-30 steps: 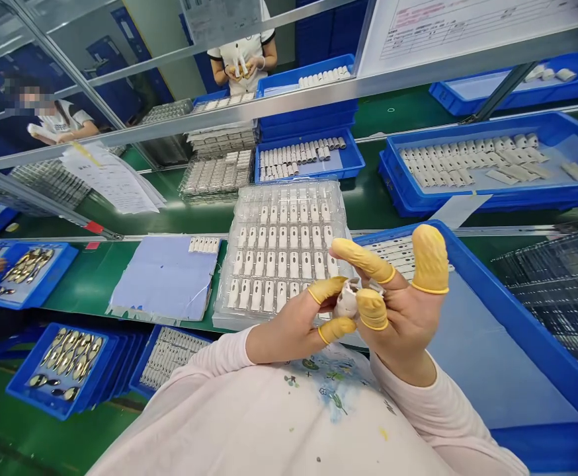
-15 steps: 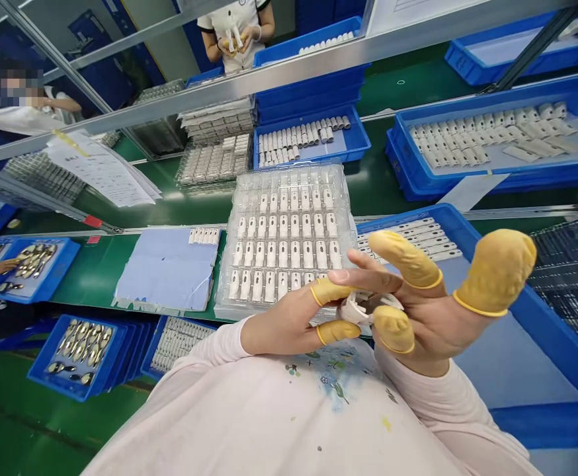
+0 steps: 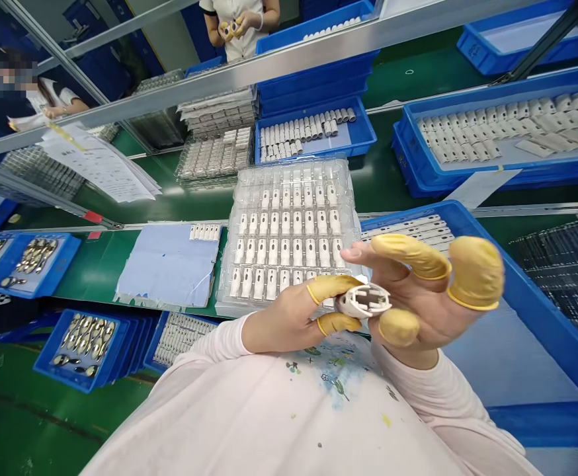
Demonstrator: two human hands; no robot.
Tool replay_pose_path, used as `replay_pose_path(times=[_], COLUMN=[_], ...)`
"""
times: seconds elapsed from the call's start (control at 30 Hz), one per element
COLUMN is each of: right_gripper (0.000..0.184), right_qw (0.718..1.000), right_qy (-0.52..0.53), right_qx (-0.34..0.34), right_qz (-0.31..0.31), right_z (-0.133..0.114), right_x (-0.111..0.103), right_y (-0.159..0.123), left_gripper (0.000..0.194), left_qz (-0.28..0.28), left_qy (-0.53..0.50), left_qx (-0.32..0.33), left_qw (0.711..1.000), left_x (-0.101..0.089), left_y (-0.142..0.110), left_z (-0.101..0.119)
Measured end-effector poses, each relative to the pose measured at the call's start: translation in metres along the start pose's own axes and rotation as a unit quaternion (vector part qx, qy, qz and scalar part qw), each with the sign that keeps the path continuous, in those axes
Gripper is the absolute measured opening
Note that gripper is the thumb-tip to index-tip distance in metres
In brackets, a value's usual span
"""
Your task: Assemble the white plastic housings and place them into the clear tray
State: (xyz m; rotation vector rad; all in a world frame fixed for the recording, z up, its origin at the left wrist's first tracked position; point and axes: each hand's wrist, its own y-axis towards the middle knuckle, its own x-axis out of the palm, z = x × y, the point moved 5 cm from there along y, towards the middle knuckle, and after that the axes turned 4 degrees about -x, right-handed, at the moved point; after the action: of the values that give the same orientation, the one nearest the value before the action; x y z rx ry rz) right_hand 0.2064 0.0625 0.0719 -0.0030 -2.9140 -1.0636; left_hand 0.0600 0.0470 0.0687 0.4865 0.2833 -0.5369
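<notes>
A white hollow plastic housing (image 3: pixel 352 305) is pinched between the yellow-covered thumb and finger of my left hand (image 3: pixel 282 320). Its open end, with ribs inside, faces right. My right hand (image 3: pixel 435 320) is just right of that end, fingers spread and several tips in yellow finger cots. Its thumb is close to the housing; whether they touch I cannot tell. Behind my hands lies a clear blister tray (image 3: pixel 225 291) with rows of similar white housings (image 3: pixel 272 251), each with a dark oval hole.
At my right, a large blue bin (image 3: pixel 532 317) holds long rows of white parts. Further back stand more blue bins (image 3: pixel 408 142) of housings. A blue sheet (image 3: pixel 157 264) lies left of the tray, and bins of shiny spoon-shaped pieces (image 3: pixel 83 340) sit lower left. A co-worker (image 3: pixel 242 30) stands across the bench.
The housing has turned so that its open end shows more fully. My right hand has drawn its fingers off it, with the forefinger and middle finger still spread.
</notes>
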Motion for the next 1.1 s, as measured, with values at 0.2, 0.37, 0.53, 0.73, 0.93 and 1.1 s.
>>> replay_pose_path(times=[0.2, 0.37, 0.53, 0.73, 0.93, 1.1], right_gripper=[0.049, 0.045, 0.05, 0.051, 0.049, 0.045], right_qw=[0.964, 0.969, 0.973, 0.981, 0.982, 0.984], right_qy=[-0.161, -0.134, -0.083, -0.043, -0.03, -0.031], right_qx=[-0.199, -0.192, -0.194, -0.17, -0.166, -0.147], right_qz=[-0.07, -0.08, -0.096, -0.084, -0.09, -0.099], right_z=[-0.018, -0.024, -0.022, -0.02, -0.016, -0.014], right_x=[-0.012, -0.014, -0.01, -0.009, -0.01, -0.011], right_y=[0.004, 0.002, 0.002, 0.002, 0.0, -0.004], left_gripper=[0.036, 0.054, 0.068, 0.067, 0.046, 0.027], left_qz=[0.061, 0.075, 0.098, 0.082, 0.054, 0.009], left_qy=[0.026, 0.007, 0.007, -0.007, -0.037, -0.067], left_qx=[0.137, 0.16, 0.197, 0.193, 0.136, 0.014], left_qw=[0.988, 0.984, 0.976, 0.978, 0.989, 0.998], left_x=[-0.011, -0.01, -0.008, -0.009, -0.009, -0.005], left_y=[-0.003, -0.005, -0.003, 0.004, 0.009, 0.009], left_z=[0.005, 0.001, 0.003, 0.011, 0.013, 0.004])
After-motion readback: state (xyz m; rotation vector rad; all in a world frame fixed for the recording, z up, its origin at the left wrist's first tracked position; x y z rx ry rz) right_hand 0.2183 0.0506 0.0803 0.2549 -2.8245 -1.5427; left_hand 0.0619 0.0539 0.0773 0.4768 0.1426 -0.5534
